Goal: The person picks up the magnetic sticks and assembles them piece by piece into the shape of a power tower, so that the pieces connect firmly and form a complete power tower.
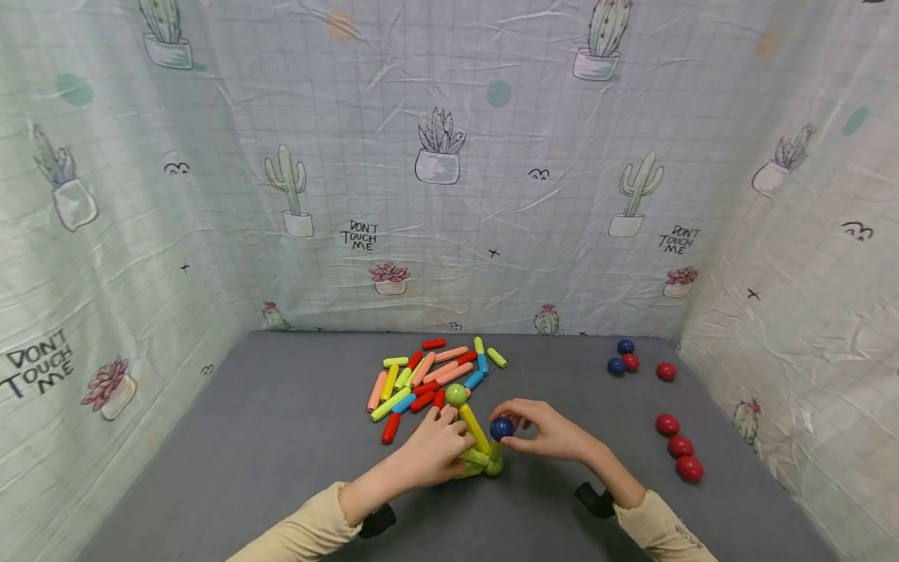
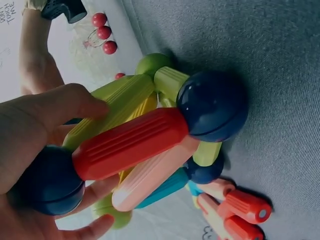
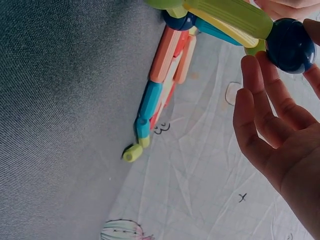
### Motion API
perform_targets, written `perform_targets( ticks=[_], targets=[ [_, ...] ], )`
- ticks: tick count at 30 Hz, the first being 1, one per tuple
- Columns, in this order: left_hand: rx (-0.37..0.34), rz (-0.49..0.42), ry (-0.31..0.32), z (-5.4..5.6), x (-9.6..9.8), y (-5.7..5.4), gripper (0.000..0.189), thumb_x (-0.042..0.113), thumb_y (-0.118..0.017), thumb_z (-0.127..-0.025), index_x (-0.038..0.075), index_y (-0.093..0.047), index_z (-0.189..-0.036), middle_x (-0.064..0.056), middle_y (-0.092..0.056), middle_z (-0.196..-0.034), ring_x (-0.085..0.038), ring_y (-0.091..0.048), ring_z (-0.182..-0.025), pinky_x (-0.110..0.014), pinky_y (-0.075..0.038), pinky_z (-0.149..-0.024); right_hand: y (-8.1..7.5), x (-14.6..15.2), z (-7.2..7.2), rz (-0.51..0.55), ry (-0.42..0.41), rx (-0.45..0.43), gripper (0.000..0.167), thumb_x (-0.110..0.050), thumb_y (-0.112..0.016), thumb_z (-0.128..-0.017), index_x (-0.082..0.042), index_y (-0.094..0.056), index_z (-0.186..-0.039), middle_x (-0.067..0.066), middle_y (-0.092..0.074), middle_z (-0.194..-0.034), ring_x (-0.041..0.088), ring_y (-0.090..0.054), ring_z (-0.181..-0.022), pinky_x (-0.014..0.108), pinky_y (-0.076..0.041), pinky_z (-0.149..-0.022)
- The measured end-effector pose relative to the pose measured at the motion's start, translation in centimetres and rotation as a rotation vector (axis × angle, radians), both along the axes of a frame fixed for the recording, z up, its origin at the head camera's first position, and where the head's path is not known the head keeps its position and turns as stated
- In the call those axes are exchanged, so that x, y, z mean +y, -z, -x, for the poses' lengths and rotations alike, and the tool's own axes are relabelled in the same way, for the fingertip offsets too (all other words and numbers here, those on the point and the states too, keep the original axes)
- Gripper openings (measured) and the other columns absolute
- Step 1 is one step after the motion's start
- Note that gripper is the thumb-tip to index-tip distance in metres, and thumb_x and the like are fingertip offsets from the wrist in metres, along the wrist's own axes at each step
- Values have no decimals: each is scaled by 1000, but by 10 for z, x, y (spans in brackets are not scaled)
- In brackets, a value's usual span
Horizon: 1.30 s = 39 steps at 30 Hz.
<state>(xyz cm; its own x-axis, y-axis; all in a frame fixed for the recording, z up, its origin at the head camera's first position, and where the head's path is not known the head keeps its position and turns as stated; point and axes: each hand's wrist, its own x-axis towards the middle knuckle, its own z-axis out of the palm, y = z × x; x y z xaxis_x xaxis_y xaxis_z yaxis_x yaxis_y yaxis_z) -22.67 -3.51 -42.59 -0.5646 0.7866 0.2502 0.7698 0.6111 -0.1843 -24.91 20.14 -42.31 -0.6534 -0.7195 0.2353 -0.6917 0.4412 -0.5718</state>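
A partly built frame of magnetic rods and balls stands on the grey table, with lime rods (image 1: pixel 474 460), a yellow rod (image 1: pixel 474 428), and a lime ball (image 1: pixel 456 395) at an upper corner. My left hand (image 1: pixel 437 449) holds its left side, thumb over a lime rod (image 2: pixel 117 107). Close to that hand are a red rod (image 2: pixel 132 142) with a blue ball at each end, a pink rod (image 2: pixel 155 172) and a blue rod (image 2: pixel 162 191). My right hand (image 1: pixel 551 431) pinches a dark blue ball (image 3: pixel 291 46) at the upper end of a lime rod (image 3: pixel 232 17).
Loose rods (image 1: pixel 424 375) in red, pink, yellow, lime and blue lie in a pile behind the frame. Several red balls (image 1: pixel 680 446) and two blue balls (image 1: pixel 626 346) rest on the right. A patterned curtain (image 1: pixel 449 211) surrounds the table (image 1: pixel 295 437).
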Motion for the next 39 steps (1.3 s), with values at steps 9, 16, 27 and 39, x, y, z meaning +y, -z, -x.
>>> perform_targets(
  ticks=[9, 16, 27, 39],
  targets=[
    [-57, -144, -81, -6, -20, -8, 44, 48, -69, -70, 22, -59, -104, 6, -56, -92, -11, -42, -77, -26, -25, -64, 4, -6, -2, 9, -11, 9, 36, -31, -59, -85, -19, -51, -118, 1, -59, -109, 4, -55, -82, 32, -51, -69],
    [-168, -265, -203, -12, -39, 3, 69, 46, -72, -67, 15, -49, -123, 0, -60, -99, -16, -52, -86, -34, -40, -69, 7, -9, -5, 2, 10, -15, 37, -32, -58, -86, -16, -51, -118, 2, -59, -110, 5, -55, -84, 32, -50, -70],
    [-369, -358, -208, -7, -51, 44, 35, 36, -77, -64, 17, -57, -85, 6, -55, -69, 0, -43, -58, -16, -33, -50, 27, -5, -1, -116, 7, -85, 41, -30, -63, -82, -10, -50, -115, 4, -60, -100, 19, -59, -83, 25, -50, -67],
    [-325, -238, -251, 2, -46, 54, 31, 37, -77, -63, 16, -55, -64, 9, -46, -60, -3, -40, -52, -18, -28, -46, 36, -6, 1, -146, 5, -132, 25, -21, -65, -80, -16, -55, -102, 1, -63, -96, 18, -61, -84, 25, -50, -68]
  ],
)
